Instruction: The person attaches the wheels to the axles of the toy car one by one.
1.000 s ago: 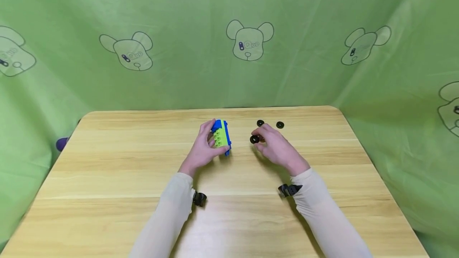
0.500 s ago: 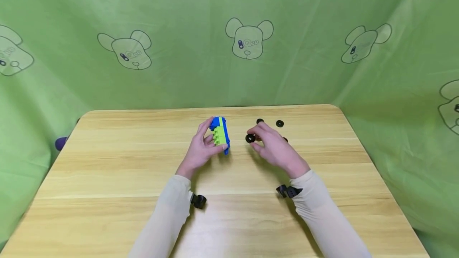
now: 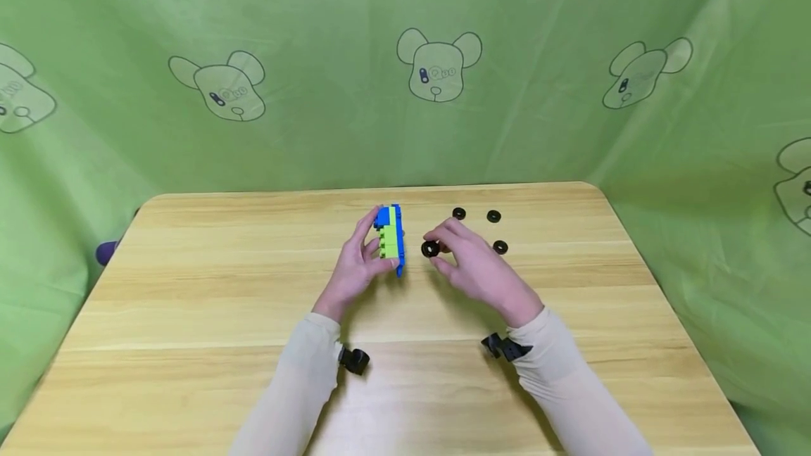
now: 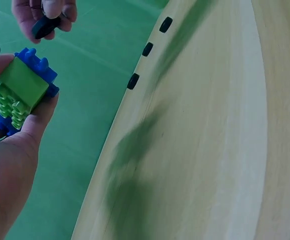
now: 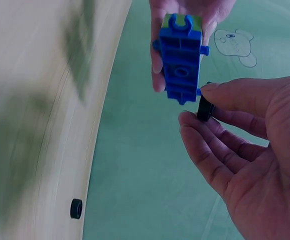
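My left hand [image 3: 351, 271] grips a toy car body [image 3: 391, 236] of building blocks, lime green and blue, tilted on its side above the table. Its blue underside [image 5: 182, 52] shows in the right wrist view, with short pegs sticking out at the sides. Between thumb and fingers, my right hand [image 3: 480, 267] pinches a black toy wheel [image 4: 46, 28]. In the head view a small gap separates wheel and car body. The right wrist view has the wheel right beside a lower peg; contact I cannot tell.
Three more black wheels lie toward the table's far side: one wheel [image 3: 459, 213] at the back, another wheel [image 3: 493, 216] to its right, and a nearer wheel [image 3: 500, 247]. A green curtain [image 3: 317, 125] with printed bear heads hangs behind the wooden table [image 3: 209, 287].
My right hand has carried its wheel left, closer to the car body, uncovering the nearer wheel on the table. The left hand has turned the car body slightly more upright in the head view.
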`<state>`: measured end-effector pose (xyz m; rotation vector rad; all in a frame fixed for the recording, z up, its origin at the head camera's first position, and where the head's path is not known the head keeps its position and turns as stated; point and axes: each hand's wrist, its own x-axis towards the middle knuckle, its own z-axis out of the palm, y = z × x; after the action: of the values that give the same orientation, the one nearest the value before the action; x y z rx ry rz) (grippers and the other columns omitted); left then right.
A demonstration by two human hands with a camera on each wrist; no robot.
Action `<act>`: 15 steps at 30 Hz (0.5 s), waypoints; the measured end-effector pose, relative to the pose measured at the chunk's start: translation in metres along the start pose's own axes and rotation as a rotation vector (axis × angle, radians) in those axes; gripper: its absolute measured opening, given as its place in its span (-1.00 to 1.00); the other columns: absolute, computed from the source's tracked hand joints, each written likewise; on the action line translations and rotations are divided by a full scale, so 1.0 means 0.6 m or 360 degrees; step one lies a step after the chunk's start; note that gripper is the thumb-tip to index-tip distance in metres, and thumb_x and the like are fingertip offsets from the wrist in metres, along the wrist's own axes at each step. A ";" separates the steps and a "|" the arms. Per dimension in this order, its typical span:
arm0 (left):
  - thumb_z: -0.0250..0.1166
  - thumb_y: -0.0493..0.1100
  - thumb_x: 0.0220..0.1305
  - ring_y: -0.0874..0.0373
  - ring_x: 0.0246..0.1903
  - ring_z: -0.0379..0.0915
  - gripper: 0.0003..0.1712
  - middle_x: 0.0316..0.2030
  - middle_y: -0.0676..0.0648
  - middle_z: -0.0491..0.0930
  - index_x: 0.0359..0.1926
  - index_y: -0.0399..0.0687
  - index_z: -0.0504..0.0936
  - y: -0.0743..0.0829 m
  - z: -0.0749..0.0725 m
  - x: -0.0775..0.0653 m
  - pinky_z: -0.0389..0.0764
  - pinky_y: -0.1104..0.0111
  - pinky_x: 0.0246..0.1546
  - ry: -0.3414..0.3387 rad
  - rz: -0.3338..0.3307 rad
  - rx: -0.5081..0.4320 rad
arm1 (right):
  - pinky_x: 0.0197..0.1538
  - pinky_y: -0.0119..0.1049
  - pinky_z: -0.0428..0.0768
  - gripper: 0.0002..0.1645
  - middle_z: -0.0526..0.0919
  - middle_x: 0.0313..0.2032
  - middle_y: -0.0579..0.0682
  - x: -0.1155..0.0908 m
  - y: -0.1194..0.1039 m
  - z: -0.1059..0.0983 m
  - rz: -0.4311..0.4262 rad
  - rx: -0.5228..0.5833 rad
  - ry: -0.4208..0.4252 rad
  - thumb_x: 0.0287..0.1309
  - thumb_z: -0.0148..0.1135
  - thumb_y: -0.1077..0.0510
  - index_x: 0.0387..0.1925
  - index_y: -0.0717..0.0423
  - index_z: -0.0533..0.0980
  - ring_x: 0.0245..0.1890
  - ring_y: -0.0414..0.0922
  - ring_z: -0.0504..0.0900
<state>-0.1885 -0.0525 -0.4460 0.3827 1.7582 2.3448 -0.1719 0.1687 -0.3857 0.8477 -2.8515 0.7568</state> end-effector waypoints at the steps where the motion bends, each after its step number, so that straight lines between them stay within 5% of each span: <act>1: 0.26 -0.61 0.05 -0.04 0.30 0.26 0.13 0.47 0.11 -0.01 0.53 0.24 0.07 0.000 0.001 0.000 0.52 0.22 0.14 -0.0004 0.0007 -0.0016 | 0.09 -0.11 0.59 -0.53 0.51 0.02 0.03 0.000 -0.002 0.000 -0.0008 0.0005 0.0004 0.18 0.35 0.26 0.13 0.22 0.50 -0.04 -0.02 0.57; 15: 0.19 -0.64 0.08 -0.06 0.28 0.31 0.12 0.44 -0.12 0.11 0.55 0.15 0.00 -0.005 0.000 -0.005 0.51 0.19 0.14 -0.0063 0.0026 -0.0177 | 0.02 -0.22 0.62 -0.56 0.52 -0.04 -0.01 0.002 -0.021 0.010 -0.0140 0.0112 0.0084 0.13 0.39 0.30 0.06 0.24 0.53 -0.11 -0.10 0.58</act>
<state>-0.1859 -0.0527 -0.4489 0.4249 1.6047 2.4158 -0.1657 0.1560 -0.3850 0.9405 -2.7361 0.8601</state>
